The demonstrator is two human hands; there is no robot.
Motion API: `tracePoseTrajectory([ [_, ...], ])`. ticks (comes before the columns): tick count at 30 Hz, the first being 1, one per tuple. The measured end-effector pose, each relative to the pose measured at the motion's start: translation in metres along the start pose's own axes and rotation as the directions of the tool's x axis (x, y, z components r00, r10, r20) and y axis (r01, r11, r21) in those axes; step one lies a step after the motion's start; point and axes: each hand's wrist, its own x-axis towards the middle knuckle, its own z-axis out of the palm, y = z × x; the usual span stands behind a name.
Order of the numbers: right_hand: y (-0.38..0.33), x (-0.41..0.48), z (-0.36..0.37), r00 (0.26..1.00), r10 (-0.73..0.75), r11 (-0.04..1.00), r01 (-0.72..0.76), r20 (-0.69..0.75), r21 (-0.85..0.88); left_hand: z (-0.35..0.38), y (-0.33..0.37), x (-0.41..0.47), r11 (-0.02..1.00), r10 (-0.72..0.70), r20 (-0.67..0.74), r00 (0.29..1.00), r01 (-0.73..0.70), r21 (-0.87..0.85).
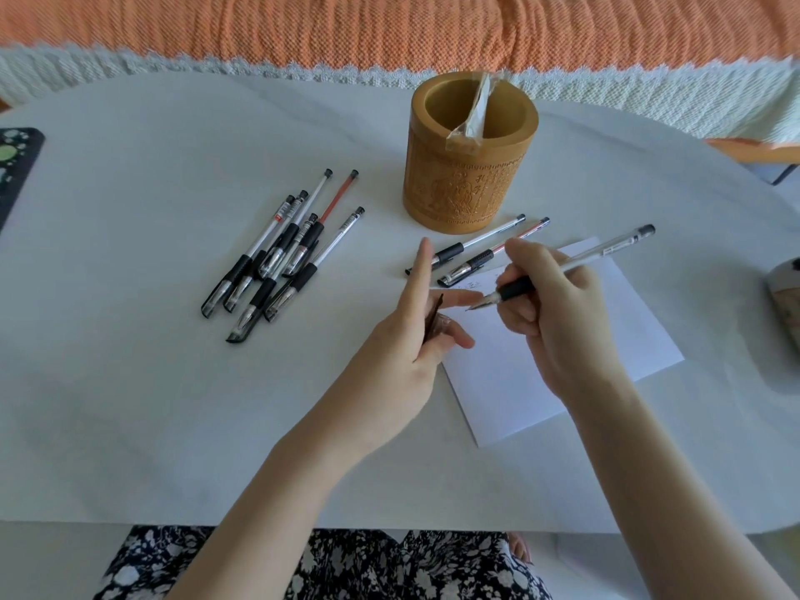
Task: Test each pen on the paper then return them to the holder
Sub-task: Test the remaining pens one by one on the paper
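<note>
The right hand (558,313) is closed in a writing grip on an uncapped pen (571,266). Its fingers wrap the black grip section, and the clear barrel runs up and to the right past the knuckles to a dark end. The tip points down and left, just above the paper (562,365) and near the left hand's thumb; whether it touches the sheet cannot be told.

The left hand (407,339) sits just left of the paper's near-left edge. Its index finger is stretched straight up towards the holder (469,166), its thumb points across to the pen tip, and the other fingers curl around a small dark cap (435,322).

The paper lies in front of the holder, slightly turned, with faint marks near its far edge beside the pen tip. Two capped pens (480,249) lie side by side between the holder and the paper, just beyond both hands, their caps towards the left hand.

A loose pile of capped pens (281,253) lies well to the left of the holder and well apart from either hand, with a red one among the black.

The holder stands upright on the white table (173,383), a carved tan cylinder. Only a clear wrapped item (474,110) leans inside it, against the rim.
</note>
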Motion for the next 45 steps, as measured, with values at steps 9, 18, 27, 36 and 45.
tracePoseTrajectory([
  [9, -0.005, -0.006, 0.003, 0.991, 0.007, 0.974, 0.024, 0.136, -0.226, 0.003, 0.001, -0.002, 0.998, -0.001, 0.03, 1.0, -0.001, 0.066],
  [18, -0.009, -0.005, -0.011, 0.939, 0.094, 0.956, 0.008, 0.33, -0.295, -0.006, 0.006, -0.001, 0.991, -0.071, -0.22, 0.973, 0.094, 0.096],
  [27, -0.006, -0.012, -0.015, 0.936, 0.076, 0.981, -0.009, 0.343, -0.194, -0.004, 0.009, -0.002, 0.982, 0.041, -0.301, 0.953, 0.017, 0.188],
  [36, 0.004, -0.008, 0.003, 0.992, 0.052, 0.96, -0.017, 0.118, -0.28, -0.007, 0.005, 0.005, 0.97, 0.029, -0.331, 0.943, 0.054, 0.238],
  [45, -0.001, 0.035, 0.002, 0.994, 0.073, 0.846, -0.106, -0.083, -0.523, -0.056, -0.015, 0.007, 0.717, 0.175, -0.575, 0.799, 0.297, 0.63],
])
